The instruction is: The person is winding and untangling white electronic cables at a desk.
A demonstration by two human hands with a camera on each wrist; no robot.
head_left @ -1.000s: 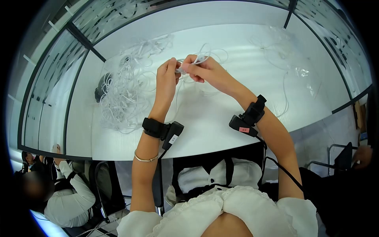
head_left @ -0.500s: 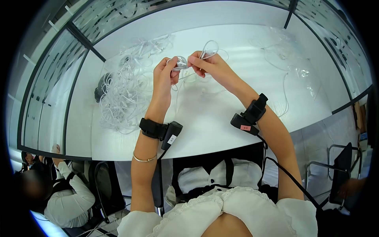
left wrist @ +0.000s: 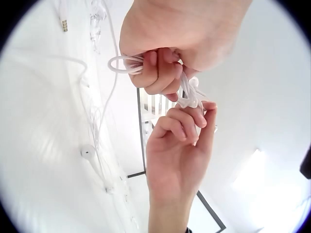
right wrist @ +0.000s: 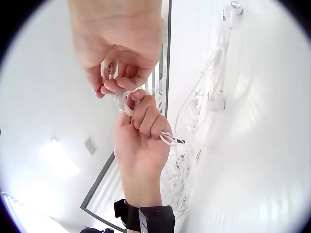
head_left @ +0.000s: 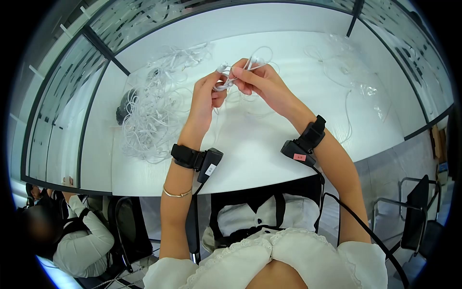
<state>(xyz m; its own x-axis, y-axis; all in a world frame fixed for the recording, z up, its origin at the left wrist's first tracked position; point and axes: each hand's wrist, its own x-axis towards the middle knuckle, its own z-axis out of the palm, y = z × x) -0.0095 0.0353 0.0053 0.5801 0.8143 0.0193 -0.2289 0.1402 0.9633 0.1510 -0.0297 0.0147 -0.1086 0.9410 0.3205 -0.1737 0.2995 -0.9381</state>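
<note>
In the head view the left hand (head_left: 206, 94) curls its fingers round a coil of white earphone cable (head_left: 222, 86). Close beside it, touching or nearly so, the right hand (head_left: 262, 84) pinches part of the same white cable, and a loop rises above its fingers. The left wrist view shows the coil (left wrist: 190, 99) between both hands, with a small loop sticking out of the left fist (left wrist: 167, 63). A gold plug (right wrist: 111, 69) shows inside the right hand (right wrist: 119, 53) in the right wrist view.
A big tangle of white cables (head_left: 151, 113) lies on the table's left, with a dark bundle (head_left: 126, 107) at its edge. Clear plastic bags (head_left: 368, 89) and a loose cable (head_left: 347, 115) lie at the right. Panels (head_left: 231, 21) border the table's back; a person (head_left: 84, 245) sits lower left.
Compared with half a second ago, the hands are closer together. The coil in the left hand has turned and extends toward the right fingers, and the loop above the right hand has shifted right.
</note>
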